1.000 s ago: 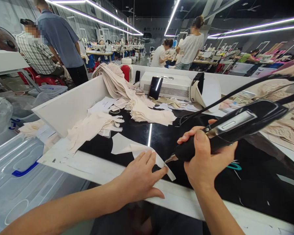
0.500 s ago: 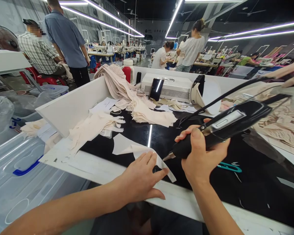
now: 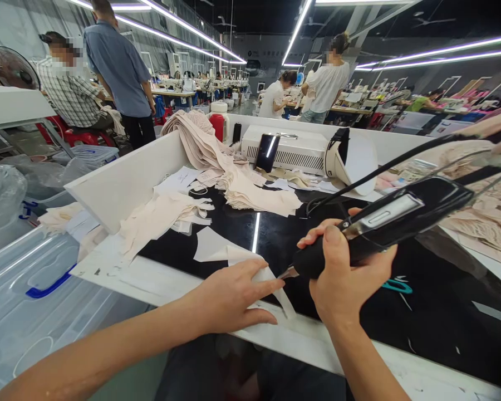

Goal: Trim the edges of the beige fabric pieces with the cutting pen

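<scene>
My right hand (image 3: 346, 278) is wrapped round a black corded hand tool (image 3: 404, 214) with a metal bar along its body. The tool's pointed metal tip is at the edge of a pale fabric piece (image 3: 215, 245), close to my left fingertips. Fingers outstretched, my left hand (image 3: 237, 295) lies over that piece near the table's front edge and hides part of it. One corner of the fabric is folded over, and its narrow end hangs toward the white table edge. Behind my right wrist lies a teal-handled tool (image 3: 398, 285), partly hidden.
Stacked pale fabric pieces (image 3: 259, 192) and a looser pile (image 3: 158, 217) lie behind on the black tabletop (image 3: 438, 328). A phone (image 3: 267, 153) leans on a white vented box (image 3: 296, 147). Clear plastic bins (image 3: 37, 328) stand left; a co-worker's hand shows at far right.
My left hand has shifted slightly left and its fingers have straightened. The fabric's narrow end has moved nearer the table edge. The tool has moved slightly right and down, its tip still by the fabric.
</scene>
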A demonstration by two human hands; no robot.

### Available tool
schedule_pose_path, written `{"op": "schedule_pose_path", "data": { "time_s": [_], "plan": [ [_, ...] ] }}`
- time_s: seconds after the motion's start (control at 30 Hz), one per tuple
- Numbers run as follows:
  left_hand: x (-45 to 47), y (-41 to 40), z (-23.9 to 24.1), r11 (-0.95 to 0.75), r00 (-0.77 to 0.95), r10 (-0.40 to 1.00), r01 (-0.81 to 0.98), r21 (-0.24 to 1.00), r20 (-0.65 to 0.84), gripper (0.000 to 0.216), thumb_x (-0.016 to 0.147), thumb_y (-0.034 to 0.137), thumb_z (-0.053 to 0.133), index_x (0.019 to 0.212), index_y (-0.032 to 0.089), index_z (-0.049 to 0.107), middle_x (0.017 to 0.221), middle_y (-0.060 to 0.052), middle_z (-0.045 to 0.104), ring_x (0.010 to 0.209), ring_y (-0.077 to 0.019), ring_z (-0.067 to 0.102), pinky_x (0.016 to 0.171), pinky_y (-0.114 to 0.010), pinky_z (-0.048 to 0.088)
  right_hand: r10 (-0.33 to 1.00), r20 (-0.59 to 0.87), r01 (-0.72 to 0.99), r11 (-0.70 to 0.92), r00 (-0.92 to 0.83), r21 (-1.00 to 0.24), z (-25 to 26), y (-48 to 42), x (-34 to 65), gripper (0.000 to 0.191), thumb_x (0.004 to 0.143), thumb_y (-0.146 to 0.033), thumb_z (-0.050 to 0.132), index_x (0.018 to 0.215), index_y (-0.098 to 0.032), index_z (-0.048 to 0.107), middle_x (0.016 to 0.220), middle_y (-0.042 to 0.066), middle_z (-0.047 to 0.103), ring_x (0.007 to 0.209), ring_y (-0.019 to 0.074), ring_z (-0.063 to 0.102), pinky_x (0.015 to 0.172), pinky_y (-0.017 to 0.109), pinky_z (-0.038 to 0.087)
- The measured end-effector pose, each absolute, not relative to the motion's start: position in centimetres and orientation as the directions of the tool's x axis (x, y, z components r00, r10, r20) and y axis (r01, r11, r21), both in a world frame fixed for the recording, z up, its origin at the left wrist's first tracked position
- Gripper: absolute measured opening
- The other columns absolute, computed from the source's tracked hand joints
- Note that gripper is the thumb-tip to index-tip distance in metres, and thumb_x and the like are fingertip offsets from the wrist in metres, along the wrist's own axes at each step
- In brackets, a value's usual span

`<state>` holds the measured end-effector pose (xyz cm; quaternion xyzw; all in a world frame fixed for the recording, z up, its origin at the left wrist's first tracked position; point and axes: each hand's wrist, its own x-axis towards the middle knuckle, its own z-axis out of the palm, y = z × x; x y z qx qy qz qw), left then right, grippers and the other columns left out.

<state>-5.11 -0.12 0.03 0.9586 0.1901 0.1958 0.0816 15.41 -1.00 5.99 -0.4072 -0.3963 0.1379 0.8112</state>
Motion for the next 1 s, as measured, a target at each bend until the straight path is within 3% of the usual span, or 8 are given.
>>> {"op": "schedule_pose_path", "data": {
  "time_s": [0.27, 0.63, 1.0],
  "plan": [
    [-4.7, 0.1, 0.3, -0.912, 0.86, 0.401, 0.345, 0.221, 0.314, 0.054, 0.119, 0.061, 0.071, 0.151, 0.019, 0.078, 0.155, -0.023, 0.073, 0.141, -0.0367, 0.076, 0.118, -0.048, 0.068, 0.541, 0.508, 0.111, 0.604, 0.67, -0.79, 6.1, -1.2, 15.1, 0.06, 0.089, -0.05, 0.099, 0.129, -0.027, 0.061, 0.082, -0.011, 0.075, 0.059, 0.0159, 0.07, 0.065, 0.037, 0.065],
    [-5.2, -0.4, 1.2, -0.919, 0.888, 0.392, 0.367, 0.141, 0.242, 0.061, 0.115, 0.059, 0.08, 0.16, 0.02, 0.074, 0.158, -0.023, 0.074, 0.145, -0.0386, 0.075, 0.126, -0.05, 0.062, 0.554, 0.496, 0.085, 0.606, 0.669, -0.791, 6.4, -1.0, 15.0, 0.053, 0.087, -0.045, 0.097, 0.124, -0.028, 0.063, 0.081, -0.011, 0.074, 0.057, 0.0159, 0.068, 0.06, 0.036, 0.064],
    [-5.1, -0.4, 0.7, -0.921, 0.893, 0.385, 0.357, 0.154, 0.232, 0.064, 0.113, 0.06, 0.081, 0.163, 0.019, 0.072, 0.162, -0.025, 0.071, 0.153, -0.0421, 0.071, 0.133, -0.056, 0.057, 0.551, 0.508, 0.059, 0.637, 0.663, -0.768, 6.5, 0.2, 14.7, 0.049, 0.087, -0.041, 0.094, 0.122, -0.028, 0.062, 0.079, -0.012, 0.074, 0.056, 0.0155, 0.068, 0.057, 0.034, 0.063]
  ]
}}
